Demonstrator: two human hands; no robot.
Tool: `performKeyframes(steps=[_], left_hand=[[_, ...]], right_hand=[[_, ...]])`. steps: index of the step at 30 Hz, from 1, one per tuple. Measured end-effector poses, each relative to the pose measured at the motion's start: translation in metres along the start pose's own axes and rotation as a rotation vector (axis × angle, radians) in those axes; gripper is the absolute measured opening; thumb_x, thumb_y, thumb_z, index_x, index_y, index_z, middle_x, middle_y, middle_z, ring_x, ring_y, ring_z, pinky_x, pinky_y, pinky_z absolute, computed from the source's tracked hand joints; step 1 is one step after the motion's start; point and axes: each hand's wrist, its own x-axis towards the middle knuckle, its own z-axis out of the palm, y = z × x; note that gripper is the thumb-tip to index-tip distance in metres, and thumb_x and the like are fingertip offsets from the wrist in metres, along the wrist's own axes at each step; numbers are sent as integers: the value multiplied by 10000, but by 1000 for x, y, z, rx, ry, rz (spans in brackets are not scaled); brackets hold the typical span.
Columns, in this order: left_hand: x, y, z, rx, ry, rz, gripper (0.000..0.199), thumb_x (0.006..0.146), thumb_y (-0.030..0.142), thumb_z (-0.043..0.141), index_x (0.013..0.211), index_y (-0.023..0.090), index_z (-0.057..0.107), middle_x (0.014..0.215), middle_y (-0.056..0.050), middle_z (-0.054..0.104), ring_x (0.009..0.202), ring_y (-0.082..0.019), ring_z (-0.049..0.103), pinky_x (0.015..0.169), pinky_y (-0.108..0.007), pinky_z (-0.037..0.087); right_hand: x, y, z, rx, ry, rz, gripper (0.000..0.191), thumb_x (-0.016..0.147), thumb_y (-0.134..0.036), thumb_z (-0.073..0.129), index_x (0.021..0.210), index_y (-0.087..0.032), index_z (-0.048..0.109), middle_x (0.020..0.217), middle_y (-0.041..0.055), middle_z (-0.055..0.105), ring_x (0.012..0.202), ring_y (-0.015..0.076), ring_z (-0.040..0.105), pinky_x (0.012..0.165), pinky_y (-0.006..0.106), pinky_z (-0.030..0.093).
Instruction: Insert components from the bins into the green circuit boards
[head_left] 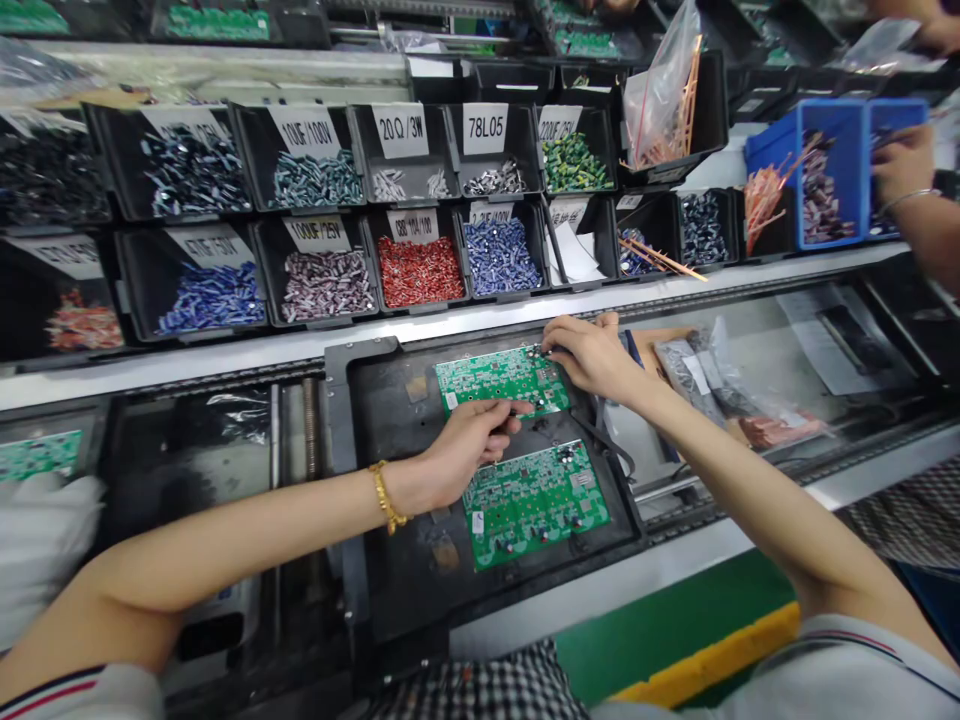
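The step in hand seems to be fitting small components to the upper green circuit board (495,378), which lies above the lower green circuit board (536,525) in a black carrier (394,430) on the line. The right hand (581,350) works at the upper board's far right corner, beside small dark components; its grip looks narrow, but I cannot tell whether it holds a part. The left hand (465,450) hovers by that board's near edge, fingers curled, its grip likewise narrow; whether anything is pinched there is too small to tell. The next move seems to call for steady, precise fingertip alignment at that corner, without brushing neighbouring components.
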Motion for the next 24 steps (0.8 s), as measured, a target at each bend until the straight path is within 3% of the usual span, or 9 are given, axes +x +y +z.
performKeyframes(steps=[6, 8, 11, 14, 19, 21, 24], left_hand=[[2, -6, -3, -106, 24, -44, 227, 891, 267, 494, 832, 72, 594, 621, 30, 349, 453, -18, 244, 452, -199, 121], [2, -8, -1, -111, 33, -31, 224, 872, 293, 529, 821, 84, 590, 614, 32, 351, 452, -22, 242, 446, -196, 122], [-2, -12, 8, -115, 12, 1, 245, 859, 327, 548, 744, 112, 531, 602, 37, 358, 451, -25, 241, 443, -185, 126], [-10, -20, 21, -131, -52, -8, 283, 893, 303, 487, 678, 120, 462, 599, 34, 369, 451, -27, 253, 442, -177, 146], [-27, -41, 26, -98, -100, -186, 167, 905, 144, 394, 880, 77, 545, 732, -32, 520, 490, -35, 375, 475, -176, 238], [-30, -50, 22, -1, -96, -210, 159, 899, 180, 428, 899, 76, 549, 759, -55, 565, 463, -31, 350, 458, -184, 212], [-29, -58, 16, 133, -118, -182, 309, 892, 352, 466, 821, 69, 568, 761, -78, 586, 439, -27, 309, 441, -201, 158]], right_hand=[[-4, -10, -4, 68, 70, 91, 104, 833, -227, 486, 838, -191, 583, 964, 40, 657, 896, 216, 580, 731, 347, 204], [-12, -27, -10, 168, 99, 112, 117, 838, -288, 526, 841, -193, 593, 925, 41, 671, 872, 208, 587, 741, 346, 236], [-33, -60, -20, 335, 45, 29, 148, 853, -323, 530, 850, -196, 607, 884, 22, 681, 824, 168, 599, 734, 329, 275], [-61, -81, -29, 217, 53, -32, 174, 887, -281, 470, 848, -184, 609, 865, 25, 679, 768, 154, 593, 732, 341, 255], [-103, -66, -22, 28, 7, 32, 150, 877, -181, 449, 895, -175, 597, 975, 47, 662, 812, 170, 590, 701, 350, 203], [-113, -54, -13, 30, -24, 57, 153, 864, -144, 443, 899, -177, 589, 1025, 56, 639, 851, 175, 581, 697, 348, 197], [-118, -46, -1, 47, -23, 62, 168, 858, -114, 434, 880, -181, 587, 1036, 54, 614, 910, 180, 566, 702, 348, 192]])
